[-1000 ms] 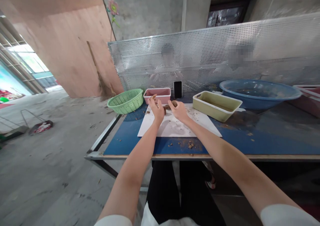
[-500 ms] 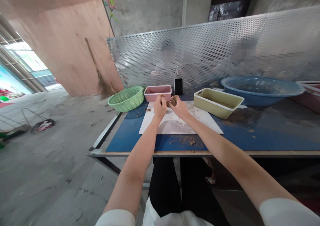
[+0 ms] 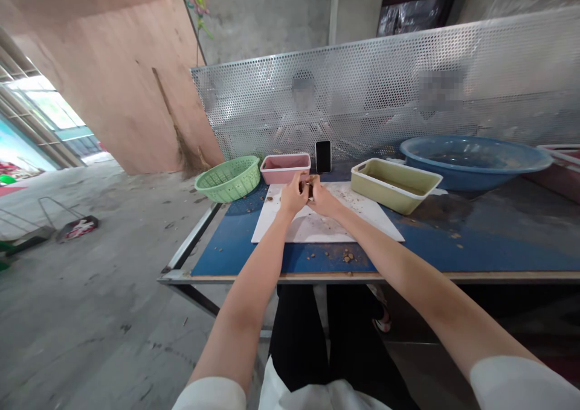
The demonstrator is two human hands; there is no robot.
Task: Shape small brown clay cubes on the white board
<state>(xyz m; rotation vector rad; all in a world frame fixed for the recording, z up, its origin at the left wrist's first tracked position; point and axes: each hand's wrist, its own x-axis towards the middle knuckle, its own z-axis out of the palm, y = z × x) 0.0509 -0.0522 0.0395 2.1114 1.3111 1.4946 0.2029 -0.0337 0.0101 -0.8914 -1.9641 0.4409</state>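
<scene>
My left hand (image 3: 294, 194) and my right hand (image 3: 321, 197) meet over the far part of a white board (image 3: 312, 229). Their fingers curl around a brown, earthy-looking lump (image 3: 310, 190), mostly hidden between them; its exact kind cannot be made out. Brown crumbs lie scattered over the board, and a small brown piece (image 3: 270, 198) rests near its left edge. Just beyond my hands stands a pink plastic bin (image 3: 285, 174) with a white rim.
A green basket (image 3: 231, 183) stands left, a phone (image 3: 323, 156) upright behind. To the right are a yellow-green bin (image 3: 385, 194) and a large blue basin (image 3: 471, 177). Brown bits (image 3: 348, 256) lie near the table's front edge. Perforated metal sheeting (image 3: 362, 96) rises behind.
My hands have come closer together, and my left hand has shifted slightly right. Fingers of both hands now close around the brown lump, which showed more in my right hand before.
</scene>
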